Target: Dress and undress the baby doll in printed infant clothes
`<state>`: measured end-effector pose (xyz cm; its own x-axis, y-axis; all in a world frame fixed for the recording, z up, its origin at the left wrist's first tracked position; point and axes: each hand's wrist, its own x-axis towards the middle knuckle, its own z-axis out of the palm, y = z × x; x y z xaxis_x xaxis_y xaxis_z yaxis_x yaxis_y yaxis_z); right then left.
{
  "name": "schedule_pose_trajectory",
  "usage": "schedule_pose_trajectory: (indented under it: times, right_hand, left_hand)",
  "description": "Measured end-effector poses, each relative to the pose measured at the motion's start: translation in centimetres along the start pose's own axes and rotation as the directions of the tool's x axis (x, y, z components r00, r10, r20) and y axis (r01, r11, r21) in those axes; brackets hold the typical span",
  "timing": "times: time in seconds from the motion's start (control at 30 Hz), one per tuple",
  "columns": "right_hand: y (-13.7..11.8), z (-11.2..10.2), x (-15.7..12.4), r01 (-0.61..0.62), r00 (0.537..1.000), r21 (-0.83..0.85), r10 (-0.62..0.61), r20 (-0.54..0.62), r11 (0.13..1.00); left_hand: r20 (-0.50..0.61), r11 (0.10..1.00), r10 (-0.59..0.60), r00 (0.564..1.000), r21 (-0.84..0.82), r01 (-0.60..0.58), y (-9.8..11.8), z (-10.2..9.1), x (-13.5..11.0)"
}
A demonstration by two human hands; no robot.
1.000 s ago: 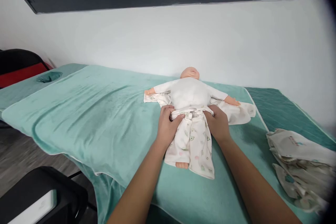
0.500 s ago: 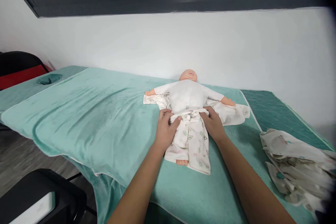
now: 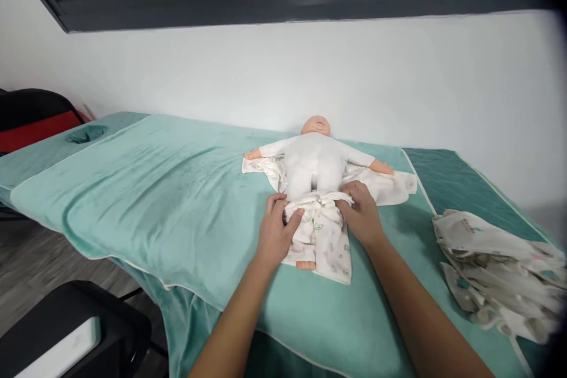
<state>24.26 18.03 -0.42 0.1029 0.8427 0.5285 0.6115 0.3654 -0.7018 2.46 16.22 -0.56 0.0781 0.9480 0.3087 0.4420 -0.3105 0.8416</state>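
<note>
A baby doll (image 3: 315, 159) with a white cloth body lies on its back, arms spread, its head towards the wall. Printed baby trousers (image 3: 330, 242) cover its legs, with the waistband bunched at the hips. My left hand (image 3: 280, 225) is closed on one side of the waistband. On the other side, my right hand (image 3: 361, 211) pinches the same band. Toes of one foot (image 3: 305, 265) show below a trouser leg. Beneath the doll's arms an opened baby top (image 3: 381, 186) is spread out, partly hidden by the body.
Green velvety sheeting (image 3: 177, 189) covers the bed. A pile of folded baby clothes (image 3: 500, 271) lies at the right. A black chair (image 3: 84, 313) with a white object (image 3: 66, 348) on it stands front left. The wall (image 3: 221, 77) borders the far side.
Both hands have drawn the waistband down towards me, baring more of the doll's lower belly and a dark slit there. The trouser legs have bunched shorter. The view has shifted slightly.
</note>
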Motion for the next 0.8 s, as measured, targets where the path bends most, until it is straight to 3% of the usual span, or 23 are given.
schedule_pose_trajectory:
  times: [0.17, 0.37, 0.47, 0.57, 0.8]
  right_hand:
    - [-1.7, -1.2, -4.2, -0.083, 0.989, 0.033, 0.078, 0.126, 0.996]
    - [-2.5, -1.3, -5.4, -0.282, 0.934, 0.158, 0.234, 0.269, 0.946]
    - [-2.6, -1.4, -6.4, -0.214, 0.928, 0.222, 0.127, 0.35, 0.951]
    - [-2.9, -1.6, -7.8, -0.093, 0.927, 0.162, 0.026, 0.374, 0.982]
    - [-4.3, -1.9, -8.7, -0.01, 0.951, 0.023, 0.003, 0.309, 1.0]
  left_hand:
    - [-0.013, 1.0, 0.018, 1.0, -0.014, -0.018, -0.2, 0.0, 0.2]
    - [-0.048, 0.998, 0.046, 0.998, -0.043, -0.048, -0.4, -0.1, 0.2]
    - [-0.07, 0.994, 0.066, 0.995, -0.078, -0.072, -0.4, -0.2, 0.1]
    - [-0.07, 0.99, 0.098, 0.993, -0.095, -0.104, -0.4, -0.3, 0.1]
    - [-0.035, 0.987, 0.13, 0.991, -0.085, -0.133, 0.0, -0.9, -0.9]
